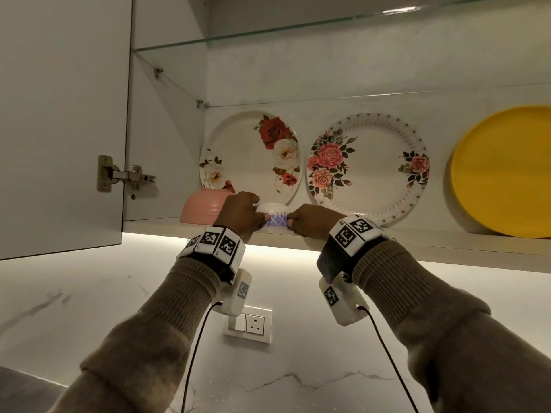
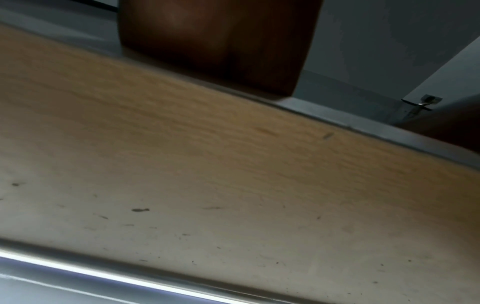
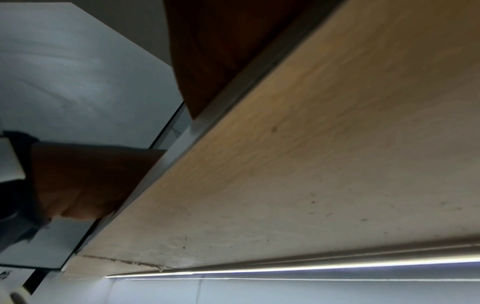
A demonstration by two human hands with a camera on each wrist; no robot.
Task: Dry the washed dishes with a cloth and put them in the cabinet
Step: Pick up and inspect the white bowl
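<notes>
Setting patterned bowl upside down on cabinet shelf.
Left hand and right hand pinching its sides, steadying beside pink bowl.

We reach both arms up and forward, sleeves to the wrists, a marker band on each. Our left hand curls its fingers round the left side of a small bowl; our right hand pinches its right side. Both hands are level, knuckles toward us, thumbs facing inward.
</notes>
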